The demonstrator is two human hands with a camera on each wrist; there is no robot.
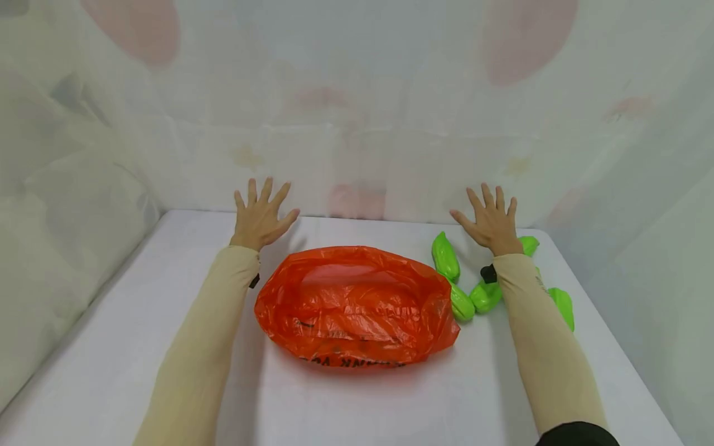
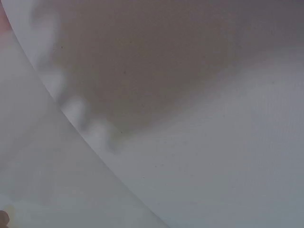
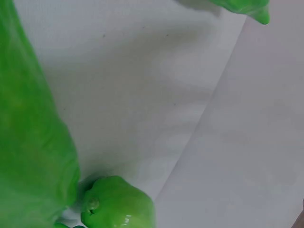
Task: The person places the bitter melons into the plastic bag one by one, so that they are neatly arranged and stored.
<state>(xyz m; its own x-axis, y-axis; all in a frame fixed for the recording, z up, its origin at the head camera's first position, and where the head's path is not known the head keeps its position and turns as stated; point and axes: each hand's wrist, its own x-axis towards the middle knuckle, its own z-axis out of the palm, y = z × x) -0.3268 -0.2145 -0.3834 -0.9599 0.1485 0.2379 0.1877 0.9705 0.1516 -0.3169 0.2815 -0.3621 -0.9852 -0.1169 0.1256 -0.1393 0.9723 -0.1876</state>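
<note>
My left hand (image 1: 260,220) is held out above the far left of the table, fingers straight and spread, holding nothing. A fingertip of it shows at the corner of the left wrist view. My right hand (image 1: 491,222) reaches out the same way at the far right, also spread and holding nothing. Between my forearms lies an orange-red plastic bag (image 1: 357,310), its mouth wide and black lettering on the near side. Several glossy green, pepper-like vegetables (image 1: 445,255) lie right of the bag, partly hidden by my right arm. Close below the right wrist is one green vegetable (image 3: 118,204).
A white table (image 1: 357,409) bears everything. Pale hanging cloth with faint pink patches (image 1: 357,124) stands behind its far edge, and similar cloth flanks the left and right sides. In the left wrist view, a hand shadow falls on the tabletop (image 2: 213,166).
</note>
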